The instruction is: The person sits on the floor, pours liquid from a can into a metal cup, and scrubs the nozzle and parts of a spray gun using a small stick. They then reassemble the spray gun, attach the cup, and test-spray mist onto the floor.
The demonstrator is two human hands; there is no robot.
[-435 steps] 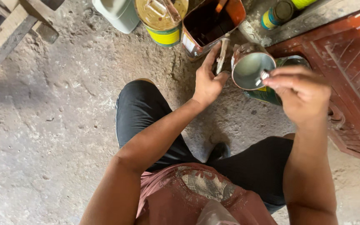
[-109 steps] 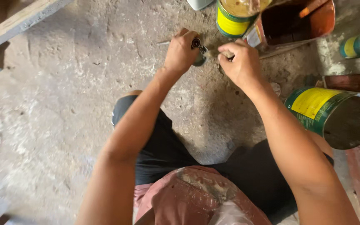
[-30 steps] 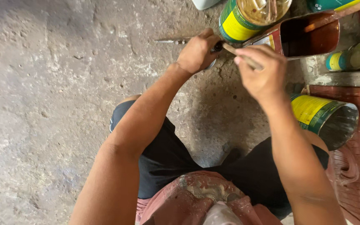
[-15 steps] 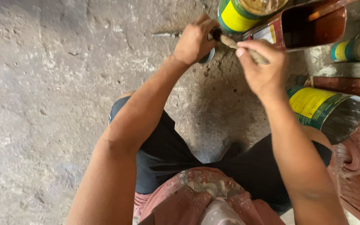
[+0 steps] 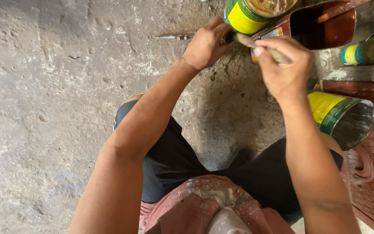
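Hands (image 5: 282, 65) barely shifted, same grip on brush (image 5: 256, 45).

Rough grey concrete floor (image 5: 66, 86), yellow-green tin (image 5: 256, 13) standing on it at the top, thin metal rod (image 5: 174, 37) lying left of that tin, cut-open red can (image 5: 321, 28) right of it, tipped tin (image 5: 343, 117) below.

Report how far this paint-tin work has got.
Done: the yellow-and-green tin by the carved red wooden panel lies tipped, its mouth open. In hand: the right hand grips a wooden-handled brush; the left hand pinches its far end. Left: cannot tell whether the panel is painted.
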